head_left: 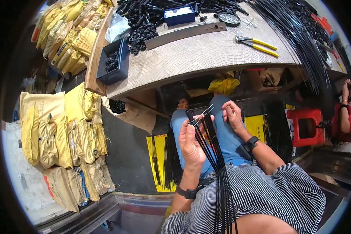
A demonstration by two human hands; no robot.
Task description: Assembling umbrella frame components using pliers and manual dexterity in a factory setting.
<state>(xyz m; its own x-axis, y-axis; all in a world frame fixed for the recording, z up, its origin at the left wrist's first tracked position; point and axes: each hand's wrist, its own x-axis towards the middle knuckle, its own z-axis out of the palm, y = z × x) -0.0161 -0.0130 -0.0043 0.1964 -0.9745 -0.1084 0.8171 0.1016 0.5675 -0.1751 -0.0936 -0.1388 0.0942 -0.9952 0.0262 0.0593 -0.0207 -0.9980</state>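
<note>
My left hand [192, 146] is closed around a bundle of long thin black rods [219, 171]. The rods slant from my fingers down across my lap and over my striped shirt. Thin silvery pins [202, 114] stick out at the upper end of the bundle, by my left fingertips. Just right of that end, apart from the rods, is my right hand [233, 116]. Its fingers are curled with the thumb against them, and whatever they pinch is too small to make out.
On the patterned table [191, 52] lie yellow-handled pliers [257, 45], a metal bar [186, 35], a dark blue bin [113, 62], a small blue box [179, 15], a round dish [229, 18] and loose black parts. Wrapped packages [62, 136] fill the left. A person [345, 113] sits near a red stool [305, 126].
</note>
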